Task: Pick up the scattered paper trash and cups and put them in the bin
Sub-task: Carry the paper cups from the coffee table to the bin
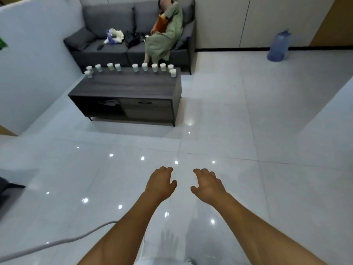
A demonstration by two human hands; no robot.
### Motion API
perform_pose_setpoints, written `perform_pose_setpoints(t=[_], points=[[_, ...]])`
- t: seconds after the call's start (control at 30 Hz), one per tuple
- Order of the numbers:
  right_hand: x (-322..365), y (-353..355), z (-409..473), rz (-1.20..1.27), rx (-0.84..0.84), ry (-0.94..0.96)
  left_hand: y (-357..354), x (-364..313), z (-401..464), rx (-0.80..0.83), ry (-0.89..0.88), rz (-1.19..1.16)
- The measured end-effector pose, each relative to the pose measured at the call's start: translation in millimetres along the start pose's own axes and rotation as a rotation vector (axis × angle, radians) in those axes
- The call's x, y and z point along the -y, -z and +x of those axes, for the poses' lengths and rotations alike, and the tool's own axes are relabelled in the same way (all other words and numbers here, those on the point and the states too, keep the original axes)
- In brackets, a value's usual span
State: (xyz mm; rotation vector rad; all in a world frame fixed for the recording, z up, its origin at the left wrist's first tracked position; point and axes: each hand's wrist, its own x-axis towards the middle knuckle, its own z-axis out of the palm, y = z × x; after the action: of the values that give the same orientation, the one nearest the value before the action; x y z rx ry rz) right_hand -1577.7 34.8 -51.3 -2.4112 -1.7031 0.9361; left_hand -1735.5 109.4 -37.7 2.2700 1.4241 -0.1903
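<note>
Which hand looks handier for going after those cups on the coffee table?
Probably the left hand. Both hands are empty and equally far forward, but the paper cups on the coffee table lie ahead to the left, on its side; the right hand would cross over.

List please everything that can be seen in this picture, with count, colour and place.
cups: about eleven, white, along the far edge of the coffee table
coffee table: one, dark wood, in front of the sofa
sofa: one, dark grey, against the far wall
seated person: one, green dress, right end of the sofa
white bag or paper: one heap, on the sofa seat
black bag: one, on the sofa seat, beside the person
water bottle: one, large, blue, on the floor by the right wall
cable: one, white, lower left
floor: glossy pale tiles
left hand: empty, fingers relaxed
right hand: empty, fingers relaxed
</note>
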Motion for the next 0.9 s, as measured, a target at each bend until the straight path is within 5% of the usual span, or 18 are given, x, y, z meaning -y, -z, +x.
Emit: perform_pose_setpoints(t=[0.9], points=[[225, 106, 417, -0.224, 0.173, 0.361, 163, 209, 298, -0.172, 0.43, -0.304]])
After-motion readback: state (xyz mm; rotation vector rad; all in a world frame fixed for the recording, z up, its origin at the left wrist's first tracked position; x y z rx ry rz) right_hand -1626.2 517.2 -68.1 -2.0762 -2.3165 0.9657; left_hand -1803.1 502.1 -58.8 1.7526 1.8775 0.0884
